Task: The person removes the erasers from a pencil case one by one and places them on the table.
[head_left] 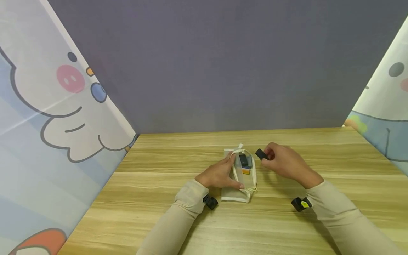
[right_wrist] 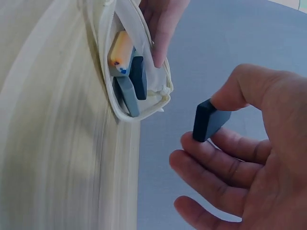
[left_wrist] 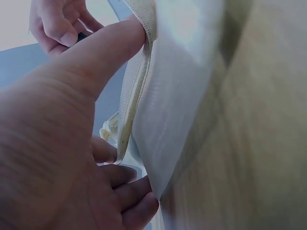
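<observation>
- The right hand (head_left: 283, 161), right of centre in the head view, pinches a small black block (head_left: 261, 154) between thumb and fingers, in the air just right of the pouch (head_left: 234, 194). In the right wrist view only the tips seem to bear on it, so a slack or uneven pinch could let it twist or drop to the surface (head_left: 165, 159).
- The left hand (head_left: 218, 175), near the centre of the head view, holds the pouch with thumb and fingers spread wide along the rim (head_left: 254, 173). If that spread relaxes, the soft rim could fold in and narrow the mouth.
- The pouch looks light and limp; a knock on its rim could slide or tip it.
- Inside, at the upper left of the right wrist view, lie an orange-topped block (right_wrist: 122, 48), a dark block (right_wrist: 138, 76) and a grey block (right_wrist: 128, 96), close to the mouth. Tilting the pouch could spill them, and their crowding could make anything that enters catch on them.
- The pale tie (head_left: 253, 189) at the mouth's lower right could snag a finger or block.
- The left wrist camera (head_left: 210, 202) sits just beside the pouch's lower left; a turn of that wrist could nudge it.
</observation>
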`<state>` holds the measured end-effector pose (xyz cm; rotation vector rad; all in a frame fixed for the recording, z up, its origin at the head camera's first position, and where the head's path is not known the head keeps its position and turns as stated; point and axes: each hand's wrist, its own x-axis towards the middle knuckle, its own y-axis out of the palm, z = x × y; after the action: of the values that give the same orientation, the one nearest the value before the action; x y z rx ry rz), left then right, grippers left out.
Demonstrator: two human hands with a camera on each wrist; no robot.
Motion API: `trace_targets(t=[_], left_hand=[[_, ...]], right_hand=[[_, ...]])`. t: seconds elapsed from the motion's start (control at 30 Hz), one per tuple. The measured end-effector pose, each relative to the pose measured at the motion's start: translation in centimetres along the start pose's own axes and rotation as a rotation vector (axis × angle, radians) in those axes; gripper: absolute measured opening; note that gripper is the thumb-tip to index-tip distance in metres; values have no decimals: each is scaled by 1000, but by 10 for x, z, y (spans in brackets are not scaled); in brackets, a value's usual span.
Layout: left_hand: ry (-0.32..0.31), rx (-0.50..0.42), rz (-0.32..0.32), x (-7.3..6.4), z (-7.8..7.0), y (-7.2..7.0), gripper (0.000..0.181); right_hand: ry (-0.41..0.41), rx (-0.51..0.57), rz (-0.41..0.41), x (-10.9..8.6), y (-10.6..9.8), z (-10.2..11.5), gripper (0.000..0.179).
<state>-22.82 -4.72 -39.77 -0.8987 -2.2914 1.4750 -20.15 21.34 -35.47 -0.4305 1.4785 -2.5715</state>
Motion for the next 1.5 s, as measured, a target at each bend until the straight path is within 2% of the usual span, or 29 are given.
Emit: trace_targets(t=[0.3, 0.67, 0.97, 1.5], left_hand=[[2, -6, -14, 2, -1, 2, 110], [12, 112, -53, 2, -3, 2, 101], [-10, 214, -66, 1, -4, 3, 96], [-4, 163, -28, 2, 1, 4, 97]], right_hand=[[5, 29, -29, -8, -4, -11, 28], [34, 16, -44, -6, -13, -27, 33], [63, 15, -47, -6, -17, -36, 34], [98, 48, -85, -6, -21, -51, 37]])
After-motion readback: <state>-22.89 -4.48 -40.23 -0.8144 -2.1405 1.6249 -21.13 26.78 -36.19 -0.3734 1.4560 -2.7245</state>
